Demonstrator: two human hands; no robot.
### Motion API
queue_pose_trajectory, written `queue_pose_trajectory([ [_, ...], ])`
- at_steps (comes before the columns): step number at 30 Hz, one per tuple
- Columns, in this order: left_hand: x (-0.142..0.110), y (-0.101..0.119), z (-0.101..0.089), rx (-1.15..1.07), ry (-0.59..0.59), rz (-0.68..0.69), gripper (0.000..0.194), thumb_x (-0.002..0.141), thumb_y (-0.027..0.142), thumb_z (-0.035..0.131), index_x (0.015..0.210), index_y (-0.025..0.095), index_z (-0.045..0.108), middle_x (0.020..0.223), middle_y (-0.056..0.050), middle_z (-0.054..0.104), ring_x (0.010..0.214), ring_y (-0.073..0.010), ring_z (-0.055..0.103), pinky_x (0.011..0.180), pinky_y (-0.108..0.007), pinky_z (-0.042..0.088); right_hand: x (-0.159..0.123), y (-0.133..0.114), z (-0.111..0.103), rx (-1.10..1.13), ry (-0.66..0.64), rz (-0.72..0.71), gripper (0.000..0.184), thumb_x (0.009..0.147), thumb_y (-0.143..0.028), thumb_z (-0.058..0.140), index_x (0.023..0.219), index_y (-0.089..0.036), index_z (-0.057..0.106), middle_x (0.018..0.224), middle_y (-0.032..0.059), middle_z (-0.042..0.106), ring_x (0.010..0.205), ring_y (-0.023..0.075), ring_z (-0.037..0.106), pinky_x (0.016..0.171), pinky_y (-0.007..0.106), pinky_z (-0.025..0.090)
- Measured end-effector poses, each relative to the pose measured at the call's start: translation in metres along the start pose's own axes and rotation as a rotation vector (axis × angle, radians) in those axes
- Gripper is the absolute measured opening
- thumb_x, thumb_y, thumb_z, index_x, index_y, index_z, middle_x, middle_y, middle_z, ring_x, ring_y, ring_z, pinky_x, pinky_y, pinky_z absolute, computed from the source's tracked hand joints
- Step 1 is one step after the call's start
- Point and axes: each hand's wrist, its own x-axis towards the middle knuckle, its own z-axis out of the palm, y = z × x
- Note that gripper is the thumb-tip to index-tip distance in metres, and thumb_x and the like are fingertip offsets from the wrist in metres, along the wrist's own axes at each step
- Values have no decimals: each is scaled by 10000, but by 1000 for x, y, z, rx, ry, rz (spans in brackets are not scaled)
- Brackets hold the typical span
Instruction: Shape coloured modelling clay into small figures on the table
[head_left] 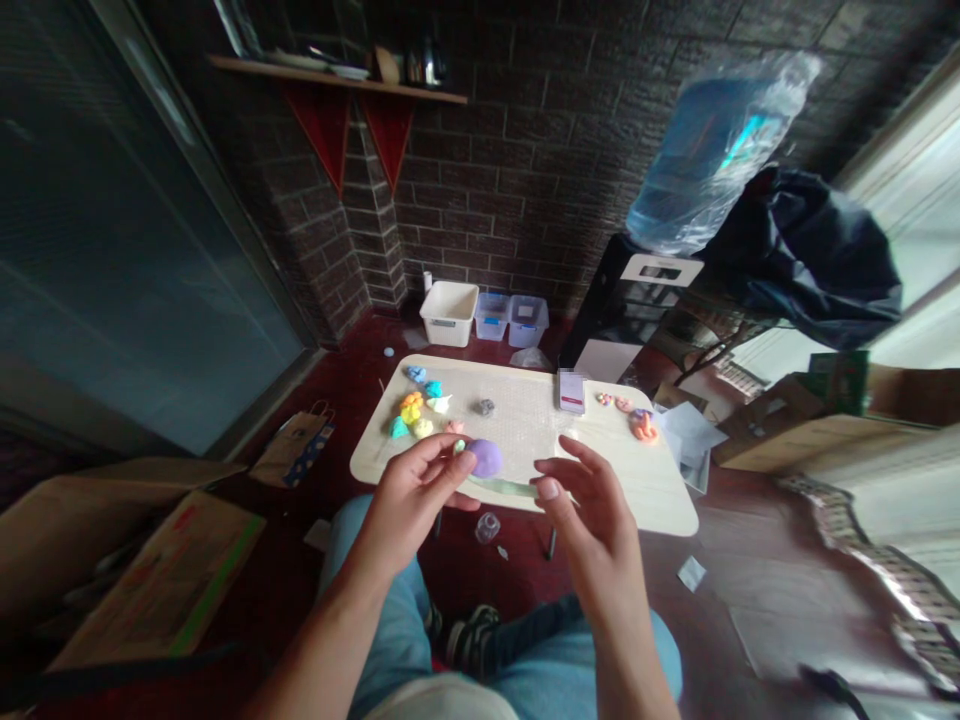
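My left hand [411, 492] is raised over the near edge of a small light wooden table [660, 490], its fingertips pinched on a purple ball of clay [485, 457]. My right hand [586, 492] hovers beside it, a little apart, fingers curled and spread, with nothing in them. A pale green strip [501, 487] lies on the table edge just below both hands. Small clay pieces [417, 408] in blue, yellow, orange, green and white sit at the table's left. Orange and pink clay shapes [642, 424] lie at the right.
A small purple-and-white box [572, 390] stands at the table's far edge. White and clear plastic bins [450, 312] sit against the brick wall. A water dispenser [679, 210] stands at the right. A paper bag [295, 447] and cardboard [161, 580] lie on the floor at left.
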Motion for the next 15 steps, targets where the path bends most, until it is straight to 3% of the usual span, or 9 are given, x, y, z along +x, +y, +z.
queue_pose_trajectory([
  [5, 2, -6, 3, -137, 110, 16, 447, 718, 418, 802, 1047, 136, 690, 898, -34, 659, 708, -126, 620, 496, -230, 609, -7, 11, 6, 192, 9, 50, 317, 783, -396, 771, 1044, -235, 693, 832, 11, 698, 704, 124, 630, 653, 244, 535],
  [8, 0, -7, 5, -138, 91, 15, 425, 730, 413, 797, 1046, 147, 696, 925, -39, 677, 696, -120, 635, 483, -210, 603, -8, 13, 12, 203, 29, 82, 292, 741, -342, 817, 998, -241, 724, 841, 4, 709, 737, 121, 634, 681, 235, 529],
  [12, -3, -6, 4, -102, 49, 26, 399, 753, 406, 781, 1058, 160, 702, 1035, -66, 716, 757, -149, 681, 492, -206, 611, -4, 12, 15, 204, 49, 100, 203, 753, -327, 812, 920, -242, 735, 783, -21, 697, 660, 92, 599, 608, 199, 491],
  [15, -4, -5, 2, -76, 28, 19, 382, 754, 407, 783, 1027, 150, 712, 974, -61, 751, 731, -143, 696, 514, -193, 613, -2, 12, 16, 218, 43, 105, 171, 770, -329, 800, 904, -243, 737, 790, -25, 698, 661, 88, 597, 613, 200, 491],
])
